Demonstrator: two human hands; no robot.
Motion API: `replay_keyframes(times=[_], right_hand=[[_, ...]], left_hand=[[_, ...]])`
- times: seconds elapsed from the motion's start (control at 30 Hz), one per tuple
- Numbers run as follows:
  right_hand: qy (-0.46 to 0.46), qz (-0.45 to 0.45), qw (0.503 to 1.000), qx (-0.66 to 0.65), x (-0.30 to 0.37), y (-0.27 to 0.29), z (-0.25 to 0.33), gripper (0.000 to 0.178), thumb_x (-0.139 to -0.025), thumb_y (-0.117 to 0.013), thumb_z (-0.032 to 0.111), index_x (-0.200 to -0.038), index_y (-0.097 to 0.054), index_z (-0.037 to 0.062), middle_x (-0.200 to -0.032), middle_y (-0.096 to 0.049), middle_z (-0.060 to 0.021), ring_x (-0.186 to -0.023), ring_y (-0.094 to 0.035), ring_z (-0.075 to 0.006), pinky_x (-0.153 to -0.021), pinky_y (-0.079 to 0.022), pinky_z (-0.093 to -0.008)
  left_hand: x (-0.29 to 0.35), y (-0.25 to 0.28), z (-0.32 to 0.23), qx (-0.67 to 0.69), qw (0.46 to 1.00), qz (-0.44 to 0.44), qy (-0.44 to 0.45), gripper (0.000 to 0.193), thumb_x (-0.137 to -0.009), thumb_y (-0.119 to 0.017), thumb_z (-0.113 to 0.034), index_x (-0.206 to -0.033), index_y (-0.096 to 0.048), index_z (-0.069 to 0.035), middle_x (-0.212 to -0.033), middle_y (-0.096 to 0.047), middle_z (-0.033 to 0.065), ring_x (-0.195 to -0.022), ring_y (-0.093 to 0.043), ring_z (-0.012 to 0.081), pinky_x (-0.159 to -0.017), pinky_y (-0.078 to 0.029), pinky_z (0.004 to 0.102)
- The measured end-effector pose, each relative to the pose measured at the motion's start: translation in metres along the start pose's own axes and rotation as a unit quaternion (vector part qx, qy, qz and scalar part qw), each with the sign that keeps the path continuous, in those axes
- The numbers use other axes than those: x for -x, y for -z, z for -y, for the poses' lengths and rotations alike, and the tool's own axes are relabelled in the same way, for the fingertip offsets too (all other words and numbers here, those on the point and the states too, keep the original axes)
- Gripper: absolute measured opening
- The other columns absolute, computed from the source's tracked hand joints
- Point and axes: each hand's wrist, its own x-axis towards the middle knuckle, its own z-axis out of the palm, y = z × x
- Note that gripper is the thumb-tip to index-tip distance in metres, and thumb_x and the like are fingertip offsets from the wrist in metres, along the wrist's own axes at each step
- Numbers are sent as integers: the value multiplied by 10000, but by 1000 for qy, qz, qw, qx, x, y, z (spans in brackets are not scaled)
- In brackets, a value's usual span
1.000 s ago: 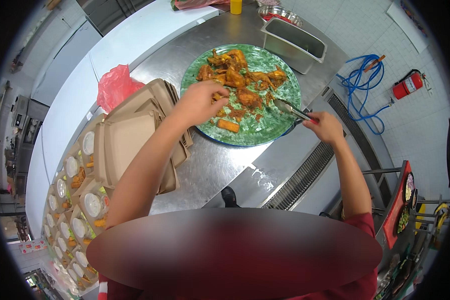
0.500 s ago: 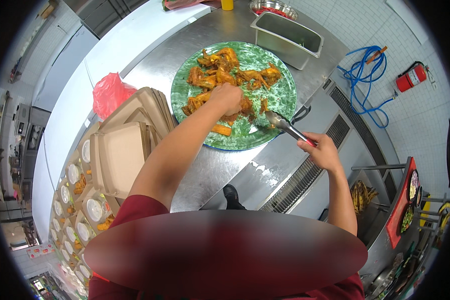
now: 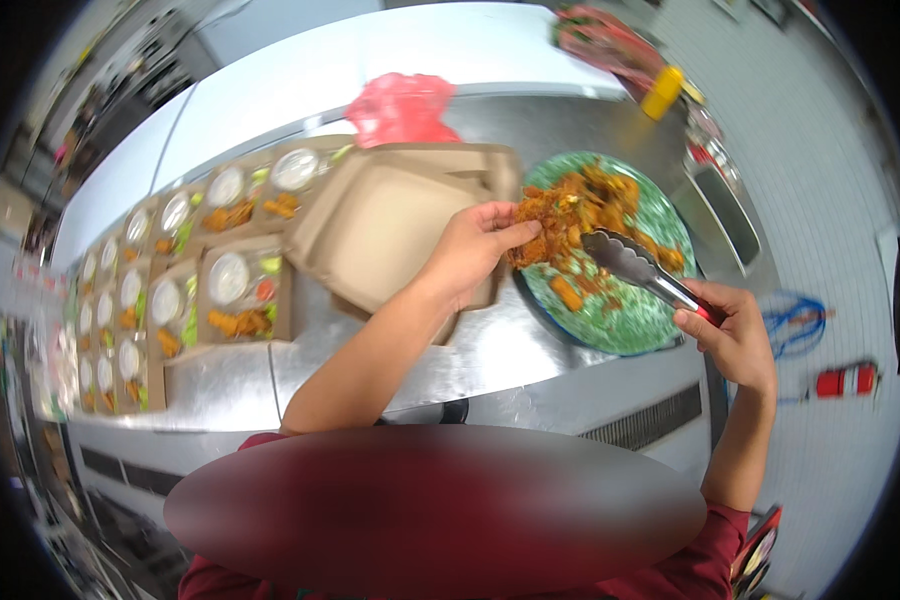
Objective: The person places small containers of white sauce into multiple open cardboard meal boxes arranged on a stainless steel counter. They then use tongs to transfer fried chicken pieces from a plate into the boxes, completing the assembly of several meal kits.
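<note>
My left hand (image 3: 482,248) pinches a piece of fried chicken (image 3: 536,222) between thumb and fingers, at the left rim of a large green plate (image 3: 635,330). More browned fried chicken (image 3: 615,195) lies heaped on that plate. My right hand (image 3: 732,325) grips metal tongs (image 3: 660,280) with red on the handle. Their scalloped tips hang over the plate, close to the chicken; whether they touch any is unclear. Beneath and beside my left hand rests a stack of brown cardboard boxes (image 3: 370,215), the top one unfolded and bare inside.
Several filled boxes (image 3: 232,325) stand in rows to the left, with lidded white tubs, chicken and greens. Behind the stack sits a pink plastic bag (image 3: 402,108). A yellow container (image 3: 662,92) and a steel pan (image 3: 722,215) are beyond the plate. A fire extinguisher (image 3: 847,380) is far right.
The view has swung left, bringing more filled boxes in. My left hand has come off the plate's middle to its left edge with fried chicken in it. The tongs stay in my right hand.
</note>
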Motion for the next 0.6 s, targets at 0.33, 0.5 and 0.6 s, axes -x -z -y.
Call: replay_keyframes(times=[0.33, 0.5, 0.6], right_hand=[[211, 182, 951, 138, -68, -198, 210, 308, -901, -797, 151, -1158, -735, -7, -740, -574, -6, -689, -478, -86, -654, -433, -278], [271, 238, 916, 173, -53, -343, 303, 369, -894, -796, 245, -1171, -745, 6, -771, -671, -96, -680, -586, -186, -695, -486, -335], [367, 254, 871, 207, -46, -417, 345, 419, -892, -790, 315, -1191, -752, 24, -848, -735, -177, -758, -706, -280, -741, -526, -388]], left_hand=[[216, 215, -8, 194, 935, -256, -151, 349, -930, -796, -132, -1219, -687, 32, -1081, -722, 57, -959, -664, 107, -849, -521, 270], [330, 326, 11, 208, 882, -383, -179, 343, -912, -819, -126, -1183, -692, 41, -1068, -721, 55, -970, -664, 107, -856, -522, 260], [397, 377, 16, 213, 856, -431, -189, 328, -914, -821, -129, -1168, -696, 38, -1056, -726, 56, -950, -674, 110, -841, -528, 256]])
